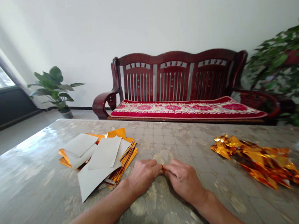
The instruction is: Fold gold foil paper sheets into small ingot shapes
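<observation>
My left hand [144,174] and my right hand [184,179] meet above the near middle of the table, both closed. Between their fingertips a small bit of orange-gold foil paper [163,168] shows; most of it is hidden by the fingers. To the left of my left hand lies a loose stack of foil paper sheets [103,154], several with the pale backing up and gold edges showing. Off to the right of my right hand is a heap of folded gold foil pieces [261,159], shiny and pointed.
The table [204,204] has a patterned, glossy cover. Behind it stands a dark red wooden bench [175,78] with a red and white floral cushion [186,109]. A potted plant [55,87] is at the far left, leafy greenery [284,65] at the right.
</observation>
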`<move>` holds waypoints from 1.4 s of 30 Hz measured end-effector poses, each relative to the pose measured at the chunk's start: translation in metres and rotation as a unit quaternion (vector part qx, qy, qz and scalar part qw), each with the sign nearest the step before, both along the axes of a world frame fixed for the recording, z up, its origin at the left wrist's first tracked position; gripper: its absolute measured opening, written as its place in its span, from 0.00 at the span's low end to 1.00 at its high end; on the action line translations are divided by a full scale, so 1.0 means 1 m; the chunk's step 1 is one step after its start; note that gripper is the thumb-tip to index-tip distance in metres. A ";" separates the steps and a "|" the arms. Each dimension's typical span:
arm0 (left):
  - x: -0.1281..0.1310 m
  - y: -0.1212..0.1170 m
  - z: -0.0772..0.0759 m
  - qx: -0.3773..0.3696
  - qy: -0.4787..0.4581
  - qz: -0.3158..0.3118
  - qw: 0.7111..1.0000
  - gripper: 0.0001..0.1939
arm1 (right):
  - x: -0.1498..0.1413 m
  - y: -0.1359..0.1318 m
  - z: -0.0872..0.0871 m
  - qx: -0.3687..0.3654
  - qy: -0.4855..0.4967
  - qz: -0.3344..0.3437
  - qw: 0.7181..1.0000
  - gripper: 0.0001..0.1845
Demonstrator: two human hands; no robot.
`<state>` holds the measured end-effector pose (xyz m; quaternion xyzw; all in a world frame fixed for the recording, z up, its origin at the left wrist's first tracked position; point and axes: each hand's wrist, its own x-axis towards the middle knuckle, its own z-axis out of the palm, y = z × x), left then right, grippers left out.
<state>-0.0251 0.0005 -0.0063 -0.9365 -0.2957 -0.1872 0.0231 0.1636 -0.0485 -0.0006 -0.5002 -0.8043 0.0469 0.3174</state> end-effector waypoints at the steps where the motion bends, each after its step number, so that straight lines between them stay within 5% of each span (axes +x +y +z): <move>1: 0.000 0.000 0.001 -0.003 0.009 -0.003 1.000 0.13 | 0.000 0.000 0.001 -0.001 -0.003 0.002 1.000 0.16; 13: -0.003 0.000 0.010 -0.022 0.106 -0.050 0.993 0.10 | 0.000 -0.005 0.002 -0.010 0.012 0.040 0.999 0.16; 22: -0.002 -0.001 0.016 -0.028 0.117 -0.093 0.988 0.13 | -0.004 -0.007 0.003 0.057 -0.056 0.037 0.996 0.16; 32: 0.002 0.001 0.010 -0.116 0.007 0.019 0.993 0.14 | -0.007 -0.004 0.004 -0.029 -0.036 -0.072 0.996 0.13; 42: 0.004 -0.004 0.020 -0.172 -0.022 0.082 0.981 0.11 | -0.008 -0.004 0.006 -0.055 0.009 -0.075 0.996 0.12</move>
